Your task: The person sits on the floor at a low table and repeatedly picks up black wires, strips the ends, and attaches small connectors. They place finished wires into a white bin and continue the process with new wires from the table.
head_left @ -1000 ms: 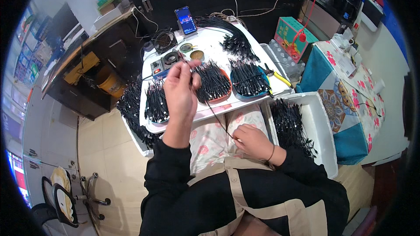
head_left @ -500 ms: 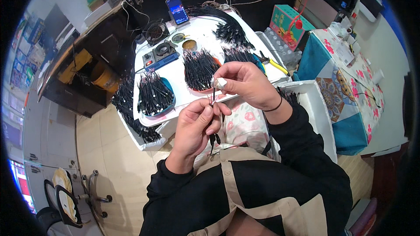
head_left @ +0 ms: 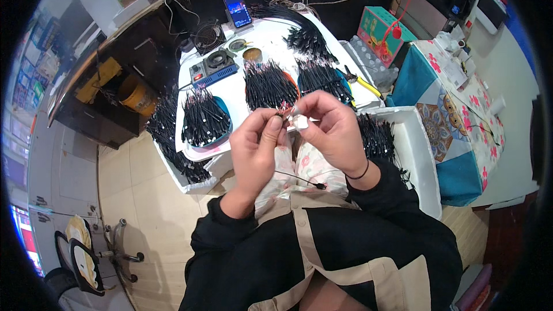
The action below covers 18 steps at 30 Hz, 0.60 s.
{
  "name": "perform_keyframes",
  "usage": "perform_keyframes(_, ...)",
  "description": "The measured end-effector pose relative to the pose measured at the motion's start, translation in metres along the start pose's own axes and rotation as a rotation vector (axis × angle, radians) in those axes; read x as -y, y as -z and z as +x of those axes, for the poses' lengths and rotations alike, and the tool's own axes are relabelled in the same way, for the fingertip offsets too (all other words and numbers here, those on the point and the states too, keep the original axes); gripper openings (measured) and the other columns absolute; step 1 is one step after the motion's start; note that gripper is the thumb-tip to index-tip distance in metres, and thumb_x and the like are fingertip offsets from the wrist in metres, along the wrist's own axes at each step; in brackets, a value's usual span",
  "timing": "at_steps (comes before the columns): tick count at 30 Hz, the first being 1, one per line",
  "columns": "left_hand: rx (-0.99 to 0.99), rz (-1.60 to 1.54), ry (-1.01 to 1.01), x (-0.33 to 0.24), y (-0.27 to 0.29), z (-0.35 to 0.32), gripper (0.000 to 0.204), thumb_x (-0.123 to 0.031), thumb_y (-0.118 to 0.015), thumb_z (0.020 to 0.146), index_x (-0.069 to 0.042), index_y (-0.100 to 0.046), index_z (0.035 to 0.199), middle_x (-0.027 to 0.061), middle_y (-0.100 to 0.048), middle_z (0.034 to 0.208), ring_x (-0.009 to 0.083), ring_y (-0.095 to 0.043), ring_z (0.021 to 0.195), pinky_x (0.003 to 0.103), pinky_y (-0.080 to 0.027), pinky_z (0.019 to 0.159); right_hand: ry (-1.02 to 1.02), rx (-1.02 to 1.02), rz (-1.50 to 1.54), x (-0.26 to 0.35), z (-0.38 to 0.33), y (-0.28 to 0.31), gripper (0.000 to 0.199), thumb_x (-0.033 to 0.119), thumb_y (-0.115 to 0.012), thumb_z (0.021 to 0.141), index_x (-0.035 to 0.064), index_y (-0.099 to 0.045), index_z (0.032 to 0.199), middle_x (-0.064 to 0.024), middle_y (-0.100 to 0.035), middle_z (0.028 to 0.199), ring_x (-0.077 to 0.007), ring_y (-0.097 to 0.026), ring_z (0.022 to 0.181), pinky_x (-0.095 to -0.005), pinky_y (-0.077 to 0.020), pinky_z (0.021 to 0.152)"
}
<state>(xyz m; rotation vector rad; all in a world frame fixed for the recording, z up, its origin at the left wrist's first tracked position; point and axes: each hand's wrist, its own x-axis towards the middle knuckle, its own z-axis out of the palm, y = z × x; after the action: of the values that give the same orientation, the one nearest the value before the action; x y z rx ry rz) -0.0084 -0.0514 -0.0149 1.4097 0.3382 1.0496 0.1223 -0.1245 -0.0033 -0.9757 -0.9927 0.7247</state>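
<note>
Above my lap, my left hand (head_left: 256, 147) pinches a thin black cable (head_left: 296, 178) near its stripped end, where fine reddish wires stick up past the fingertips. The cable's other end hangs below the hand, with a small black plug (head_left: 320, 186) over my lap. My right hand (head_left: 334, 132) is closed at the same wire ends, thumb and forefinger together. White wrapping (head_left: 300, 121) covers its thumb tip. Just beyond the hands, bundles of black cables (head_left: 268, 85) lie in an orange-rimmed tray on the white table (head_left: 239, 150). Whatever lies between the right fingertips is hidden.
More cable bundles fill a blue tray (head_left: 224, 114) at left and another at right. A blue heating device (head_left: 216, 68), a round tin (head_left: 252, 55) and a phone (head_left: 237, 10) stand behind. Yellow-handled pliers (head_left: 368, 86) lie at the right edge. A white foam box (head_left: 423, 155) holds cables.
Both hands have come level, the left rising and the right dropping slightly. The cable's plug end, earlier hanging below the left hand, now swings out to the right.
</note>
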Motion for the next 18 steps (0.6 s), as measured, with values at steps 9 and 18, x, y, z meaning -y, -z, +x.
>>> perform_keyframes(9,0.249,0.009,0.001,-0.057,0.0,0.033,0.013,-0.007,-0.057,0.093,0.004,-0.063,0.094,0.0009,-0.061,0.071,0.0046,-0.051,0.06,0.019,-0.041,0.054,0.198,0.123,-0.021,0.039,0.014,-0.004,0.011,0.001,-0.063,0.086,0.0002,-0.058,0.096,-0.0017,-0.061,0.085,-0.0044,-0.06,0.076,-0.0176,-0.0495,0.066)
perform_keyframes(18,0.047,0.554,-0.552,-0.033,-0.016,0.0,0.007,0.003,-0.061,0.084,0.006,-0.061,0.09,0.0097,-0.059,0.072,0.0174,-0.056,0.059,0.028,-0.043,0.052,0.196,-0.069,0.027,0.029,-0.018,-0.015,0.014,0.001,-0.064,0.086,0.0032,-0.051,0.089,0.0003,-0.056,0.08,-0.0012,-0.056,0.072,-0.0161,-0.047,0.061)
